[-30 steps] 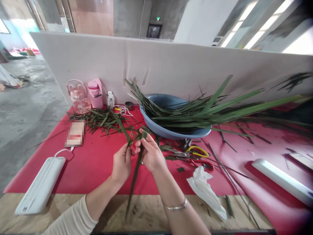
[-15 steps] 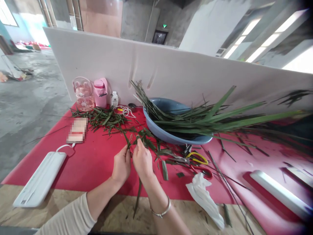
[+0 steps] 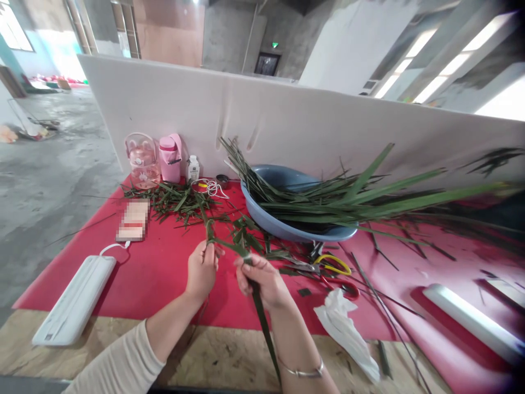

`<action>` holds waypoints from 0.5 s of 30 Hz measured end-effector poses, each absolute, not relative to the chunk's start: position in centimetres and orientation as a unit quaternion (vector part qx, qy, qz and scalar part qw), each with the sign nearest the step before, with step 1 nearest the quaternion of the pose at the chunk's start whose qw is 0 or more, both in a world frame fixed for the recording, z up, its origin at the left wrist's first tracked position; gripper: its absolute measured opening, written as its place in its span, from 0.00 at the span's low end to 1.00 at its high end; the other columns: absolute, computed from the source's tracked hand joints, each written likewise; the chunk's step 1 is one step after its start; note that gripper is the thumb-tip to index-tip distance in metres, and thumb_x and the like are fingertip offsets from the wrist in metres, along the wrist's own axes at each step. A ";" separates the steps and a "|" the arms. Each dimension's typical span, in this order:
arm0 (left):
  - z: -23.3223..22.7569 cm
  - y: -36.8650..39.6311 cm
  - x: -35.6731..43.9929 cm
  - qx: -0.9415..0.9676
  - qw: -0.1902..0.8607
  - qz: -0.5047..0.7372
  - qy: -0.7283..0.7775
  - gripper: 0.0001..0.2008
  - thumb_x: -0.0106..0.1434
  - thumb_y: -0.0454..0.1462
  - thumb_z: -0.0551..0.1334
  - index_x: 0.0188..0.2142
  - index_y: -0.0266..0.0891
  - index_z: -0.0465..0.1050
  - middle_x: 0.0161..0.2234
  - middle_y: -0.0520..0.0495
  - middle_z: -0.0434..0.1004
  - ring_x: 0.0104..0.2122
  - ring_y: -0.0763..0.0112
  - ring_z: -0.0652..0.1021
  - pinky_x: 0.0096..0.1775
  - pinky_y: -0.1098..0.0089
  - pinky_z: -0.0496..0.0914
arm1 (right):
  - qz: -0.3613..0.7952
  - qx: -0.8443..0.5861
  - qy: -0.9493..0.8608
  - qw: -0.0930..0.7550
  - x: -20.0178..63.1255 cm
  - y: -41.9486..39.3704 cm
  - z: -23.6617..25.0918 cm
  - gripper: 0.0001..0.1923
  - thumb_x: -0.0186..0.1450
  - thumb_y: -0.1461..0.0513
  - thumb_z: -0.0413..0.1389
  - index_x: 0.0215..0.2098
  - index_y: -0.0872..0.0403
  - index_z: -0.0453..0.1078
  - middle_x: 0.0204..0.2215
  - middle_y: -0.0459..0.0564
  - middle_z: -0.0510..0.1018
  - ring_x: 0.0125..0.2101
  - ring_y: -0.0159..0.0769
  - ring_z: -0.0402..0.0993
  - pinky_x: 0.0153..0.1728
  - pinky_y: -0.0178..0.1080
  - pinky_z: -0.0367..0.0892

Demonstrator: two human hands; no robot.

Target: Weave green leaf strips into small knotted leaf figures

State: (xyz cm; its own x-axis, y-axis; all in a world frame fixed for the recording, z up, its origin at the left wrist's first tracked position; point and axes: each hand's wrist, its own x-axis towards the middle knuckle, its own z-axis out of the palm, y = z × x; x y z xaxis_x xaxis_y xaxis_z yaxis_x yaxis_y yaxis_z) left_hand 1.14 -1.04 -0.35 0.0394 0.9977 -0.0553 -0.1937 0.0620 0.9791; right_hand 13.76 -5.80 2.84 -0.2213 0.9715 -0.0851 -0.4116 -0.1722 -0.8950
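Above the red table cover [image 3: 159, 273], near the blue basin [image 3: 287, 230], the right hand [image 3: 264, 282] is closed around a long green leaf strip [image 3: 259, 306]; the left hand [image 3: 202, 269] pinches its folded upper end between the fingertips

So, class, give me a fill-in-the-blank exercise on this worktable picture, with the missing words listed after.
1. Both hands, left hand and right hand, hold one long green ____.
2. The blue basin is filled with long ____.
3. The scissors with yellow and red handles lie on a ____ cloth.
4. The right wrist wears a ____.

Missing words: leaf; leaves; red; bracelet
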 end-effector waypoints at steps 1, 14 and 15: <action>0.2 -1.0 1.0 0.435 0.565 0.541 0.445 0.12 0.57 0.42 0.53 0.29 0.36 0.68 0.20 0.52 0.71 0.17 0.79 0.67 0.22 0.77 0.61 | 0.681 -0.374 -0.415 0.474 14.0 -6.2 2.5 0.08 0.55 0.60 0.57 0.30 0.57 0.71 0.15 0.44 0.71 0.15 0.24 0.62 0.18 0.29 0.56; 4.0 -3.5 1.4 0.455 0.606 0.539 0.368 0.14 0.53 0.41 0.59 0.37 0.37 0.73 0.43 0.44 0.74 0.47 0.65 0.70 0.48 0.67 0.62 | 0.579 -0.422 -0.427 0.552 10.9 -4.3 3.0 0.13 0.51 0.53 0.58 0.27 0.55 0.69 0.20 0.43 0.70 0.20 0.26 0.64 0.24 0.31 0.59; 4.0 -3.6 1.2 0.464 0.608 0.529 0.368 0.15 0.53 0.42 0.59 0.38 0.37 0.72 0.43 0.44 0.73 0.46 0.65 0.70 0.47 0.67 0.63 | 0.585 -0.410 -0.413 0.565 10.6 -4.3 2.6 0.14 0.52 0.52 0.58 0.25 0.55 0.68 0.17 0.42 0.69 0.19 0.26 0.62 0.22 0.31 0.57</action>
